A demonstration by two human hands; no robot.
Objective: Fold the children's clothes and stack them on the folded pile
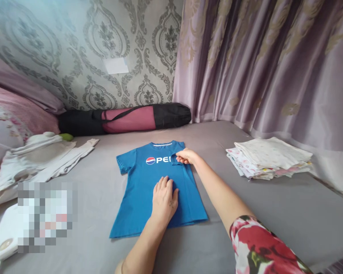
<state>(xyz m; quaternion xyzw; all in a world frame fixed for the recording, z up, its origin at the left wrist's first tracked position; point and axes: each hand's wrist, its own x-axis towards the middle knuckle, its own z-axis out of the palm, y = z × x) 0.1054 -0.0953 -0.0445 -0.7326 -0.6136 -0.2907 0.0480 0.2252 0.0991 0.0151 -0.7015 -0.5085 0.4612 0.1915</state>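
Observation:
A blue T-shirt (pixel 140 190) lies spread on the grey sheet, its neckline pointing away from me. White letters and a round red, white and blue logo cross its chest. My left hand (pixel 165 198) rests flat on the middle of the shirt, fingers stretched out. With the fingers of my right hand (pixel 186 156) I pinch the edge of the right sleeve, which is folded inward over the last letters. The left sleeve (pixel 126 161) lies spread out to the side.
A stack of folded light cloths (pixel 270 158) sits at the right. White clothing (pixel 42 156) lies at the left, near a white object (pixel 5 232) and a blurred patch. A black and maroon roll bag (pixel 128 118) lies along the patterned wall, beside purple curtains (pixel 246 57).

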